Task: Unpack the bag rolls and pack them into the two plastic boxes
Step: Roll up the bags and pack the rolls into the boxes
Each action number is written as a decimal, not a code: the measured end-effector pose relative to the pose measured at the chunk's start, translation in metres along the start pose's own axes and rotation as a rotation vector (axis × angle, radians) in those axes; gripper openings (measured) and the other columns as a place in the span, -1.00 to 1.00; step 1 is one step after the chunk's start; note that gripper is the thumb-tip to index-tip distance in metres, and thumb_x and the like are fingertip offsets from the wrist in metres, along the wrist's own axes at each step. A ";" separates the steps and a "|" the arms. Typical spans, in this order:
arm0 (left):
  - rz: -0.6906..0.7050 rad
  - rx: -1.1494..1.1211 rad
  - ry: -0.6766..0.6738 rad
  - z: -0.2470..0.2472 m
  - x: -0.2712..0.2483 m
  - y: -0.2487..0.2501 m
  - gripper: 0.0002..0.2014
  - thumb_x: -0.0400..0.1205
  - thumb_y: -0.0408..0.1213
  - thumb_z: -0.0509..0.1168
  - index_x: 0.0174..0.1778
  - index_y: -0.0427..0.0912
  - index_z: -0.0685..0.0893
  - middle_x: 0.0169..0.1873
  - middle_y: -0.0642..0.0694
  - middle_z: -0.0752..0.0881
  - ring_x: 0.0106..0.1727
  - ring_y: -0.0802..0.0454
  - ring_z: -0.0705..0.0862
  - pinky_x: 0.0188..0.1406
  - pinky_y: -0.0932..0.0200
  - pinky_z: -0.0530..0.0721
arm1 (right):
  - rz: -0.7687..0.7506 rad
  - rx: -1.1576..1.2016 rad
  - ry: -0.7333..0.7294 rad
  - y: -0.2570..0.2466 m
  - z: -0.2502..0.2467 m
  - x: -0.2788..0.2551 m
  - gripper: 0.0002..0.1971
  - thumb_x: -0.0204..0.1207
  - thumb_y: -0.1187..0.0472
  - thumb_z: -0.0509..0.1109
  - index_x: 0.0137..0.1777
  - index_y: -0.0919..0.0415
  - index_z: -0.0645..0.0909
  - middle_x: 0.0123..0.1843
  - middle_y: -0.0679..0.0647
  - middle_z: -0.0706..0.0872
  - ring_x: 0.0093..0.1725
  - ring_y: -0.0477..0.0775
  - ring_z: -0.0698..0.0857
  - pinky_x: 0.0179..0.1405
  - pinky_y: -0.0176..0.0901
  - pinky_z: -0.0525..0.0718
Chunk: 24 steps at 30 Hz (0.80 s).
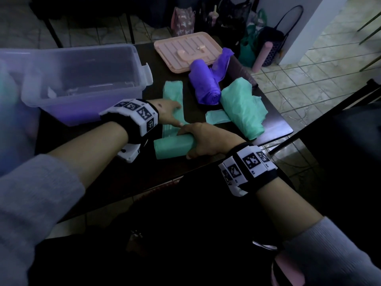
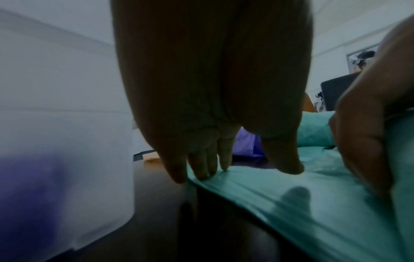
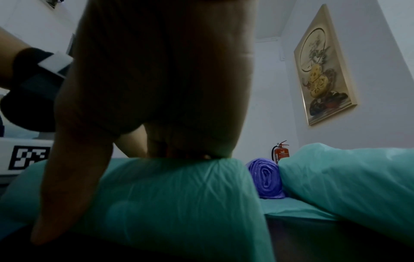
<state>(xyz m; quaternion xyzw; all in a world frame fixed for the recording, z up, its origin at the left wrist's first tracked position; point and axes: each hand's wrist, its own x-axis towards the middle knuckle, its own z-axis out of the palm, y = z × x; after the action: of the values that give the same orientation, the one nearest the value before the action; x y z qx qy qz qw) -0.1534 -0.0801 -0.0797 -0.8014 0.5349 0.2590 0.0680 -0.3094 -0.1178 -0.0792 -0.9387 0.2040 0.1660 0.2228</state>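
Two hands work one green bag roll (image 1: 173, 145): right hand (image 1: 208, 141) fingers curl over it, left hand (image 1: 168, 112) fingers lie straight, pressing its unrolled strip (image 1: 174, 93) just beyond onto the worktop (image 1: 107, 162).

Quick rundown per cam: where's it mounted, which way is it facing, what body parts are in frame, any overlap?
Head: above, looking forward and down at the table; both forearms, left hand, right hand, clear box.
Left wrist: low, looking along the fingers pressing the flat green strip; right hand at the right edge.
Right wrist: low, looking along the hand curled over the green roll; left wristband at the left edge.
Shared: all three show the purple roll.
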 end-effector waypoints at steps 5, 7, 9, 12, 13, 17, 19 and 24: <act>-0.012 0.025 0.004 0.007 0.007 -0.010 -0.25 0.62 0.11 0.20 0.59 -0.29 0.16 0.58 -0.24 0.23 0.54 -0.21 0.33 0.50 -0.05 0.32 | -0.011 -0.078 0.023 -0.003 0.003 -0.001 -0.30 0.24 0.13 0.62 0.40 0.04 0.47 0.27 0.11 0.64 0.24 0.15 0.62 0.16 -0.06 0.55; -0.010 0.047 0.005 0.006 0.007 -0.009 -0.25 0.64 0.10 0.17 0.60 -0.33 0.14 0.60 -0.26 0.18 0.54 -0.24 0.32 0.50 -0.04 0.32 | -0.019 -0.108 0.044 -0.004 0.003 -0.002 -0.34 0.25 0.13 0.61 0.38 0.02 0.49 0.23 0.11 0.65 0.20 0.15 0.63 0.09 -0.09 0.56; -0.006 0.052 -0.011 0.005 0.007 -0.007 -0.25 0.65 0.09 0.16 0.59 -0.37 0.13 0.60 -0.29 0.16 0.54 -0.24 0.32 0.49 -0.02 0.33 | -0.029 -0.115 0.062 -0.005 0.002 -0.003 -0.36 0.25 0.12 0.60 0.36 0.01 0.51 0.21 0.10 0.66 0.18 0.15 0.64 0.07 -0.09 0.57; -0.014 0.056 -0.034 0.004 0.007 -0.007 -0.26 0.66 0.07 0.16 0.60 -0.35 0.12 0.61 -0.27 0.13 0.54 -0.22 0.31 0.50 0.00 0.32 | -0.034 -0.092 0.053 -0.005 0.005 -0.002 -0.36 0.24 0.13 0.61 0.35 0.04 0.53 0.19 0.10 0.67 0.16 0.14 0.66 0.06 -0.10 0.59; -0.009 0.050 -0.029 0.004 0.006 -0.007 -0.27 0.66 0.07 0.17 0.60 -0.35 0.12 0.61 -0.27 0.14 0.54 -0.22 0.32 0.49 0.00 0.33 | -0.032 -0.072 0.048 -0.005 0.006 -0.002 -0.36 0.23 0.13 0.62 0.35 0.05 0.53 0.20 0.11 0.67 0.15 0.14 0.66 0.05 -0.12 0.58; 0.016 0.021 0.009 0.007 0.005 -0.010 -0.26 0.64 0.06 0.21 0.60 -0.30 0.13 0.60 -0.25 0.18 0.53 -0.22 0.33 0.46 0.03 0.33 | -0.025 0.052 0.069 0.000 0.009 -0.004 -0.34 0.19 0.18 0.65 0.26 0.14 0.41 0.09 0.15 0.64 0.03 0.18 0.65 -0.05 -0.11 0.57; 0.038 -0.024 0.028 0.008 0.005 -0.014 -0.20 0.60 0.04 0.29 0.64 -0.18 0.05 0.63 -0.18 0.14 0.57 -0.18 0.28 0.49 0.07 0.28 | -0.023 0.062 0.061 0.002 0.008 -0.003 -0.37 0.16 0.18 0.67 0.18 0.15 0.43 0.00 0.10 0.61 -0.01 0.17 0.64 -0.13 -0.14 0.55; 0.105 -0.110 0.167 0.003 -0.005 -0.017 -0.28 0.61 -0.12 0.32 0.64 -0.06 0.12 0.66 -0.11 0.04 0.65 -0.08 0.11 0.61 0.03 0.10 | -0.032 0.040 0.028 0.000 0.003 -0.002 -0.39 0.17 0.06 0.68 0.21 0.16 0.57 0.14 0.10 0.56 0.10 0.05 0.57 -0.01 -0.22 0.49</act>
<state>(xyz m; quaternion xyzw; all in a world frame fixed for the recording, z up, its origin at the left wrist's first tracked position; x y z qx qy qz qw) -0.1404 -0.0680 -0.0827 -0.7936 0.5649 0.2234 -0.0344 -0.3116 -0.1157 -0.0814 -0.9394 0.1953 0.1449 0.2415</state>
